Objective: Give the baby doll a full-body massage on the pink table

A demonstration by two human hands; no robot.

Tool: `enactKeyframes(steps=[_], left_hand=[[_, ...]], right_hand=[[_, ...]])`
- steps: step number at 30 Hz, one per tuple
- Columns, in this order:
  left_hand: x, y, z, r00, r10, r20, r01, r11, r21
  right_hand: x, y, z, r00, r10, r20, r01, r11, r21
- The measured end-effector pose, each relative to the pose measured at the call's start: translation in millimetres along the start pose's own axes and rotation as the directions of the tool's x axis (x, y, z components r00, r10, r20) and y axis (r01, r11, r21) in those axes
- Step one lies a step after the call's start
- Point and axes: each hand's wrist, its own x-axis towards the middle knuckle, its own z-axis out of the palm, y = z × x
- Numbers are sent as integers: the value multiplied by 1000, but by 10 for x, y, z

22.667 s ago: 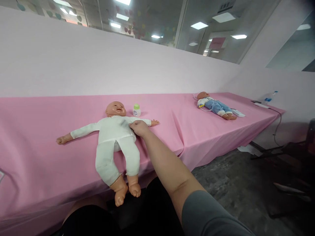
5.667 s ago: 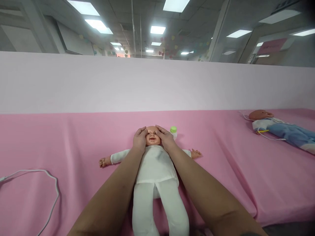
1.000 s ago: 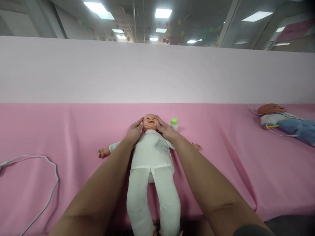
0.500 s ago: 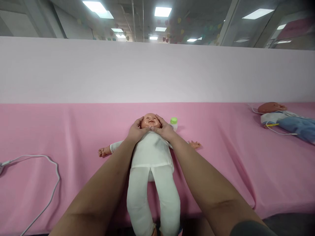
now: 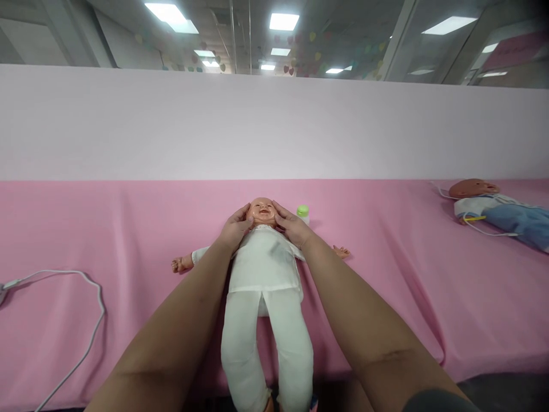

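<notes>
Baby doll (image 5: 266,269) laid on its back on a pink cloth (image 5: 141,229).
The body is dressed in a white top (image 5: 268,277) and white trousers (image 5: 242,343), and the bald head (image 5: 261,210) is turned face up. The arms (partly hidden) are spread wide to both sides, while the legs are stretched toward the near edge, slightly parted, with the feet mostly cut from view.

Even, cool overhead light; ceiling panels (image 5: 284,22) blown out. Soft shadows beside cable (image 5: 64,271) and jar (image 5: 302,214) on the surface (image 5: 141,229); deep shade under its edge, lower right. Upper-right corner dark. Wide-angle stretching at edges; fine detail soft.
</notes>
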Motion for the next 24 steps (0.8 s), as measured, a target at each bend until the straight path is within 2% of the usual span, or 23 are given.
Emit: enactKeyframes(steps=[3,5,8,11,13,19,24], left_hand=[[-16,10,10,998,-40,-49,35,995,-90],[-27,34,19,999,-25,-42,23,998,-60],[-44,81,46,999,31,-17,-29,989,145],[-60,111,84,994,82,-70,-48,921,388],[-67,111,102,990,106,-97,-49,883,467],[-28,26,42,994,101,-32,-80,912,403],[58,-93,-63,995,99,-6,-95,963,253]], right_hand=[[-8,-6,31,1000,16,17,-18,990,142],[-21,-13,34,1000,-6,16,4,992,127],[-41,-25,28,999,-46,-2,46,998,31],[-44,-32,40,997,-49,-65,41,992,-119],[-35,-34,64,994,-41,-106,18,978,-208],[7,-15,83,985,-84,-152,34,952,-303],[19,22,-12,998,-49,-50,41,985,-165]])
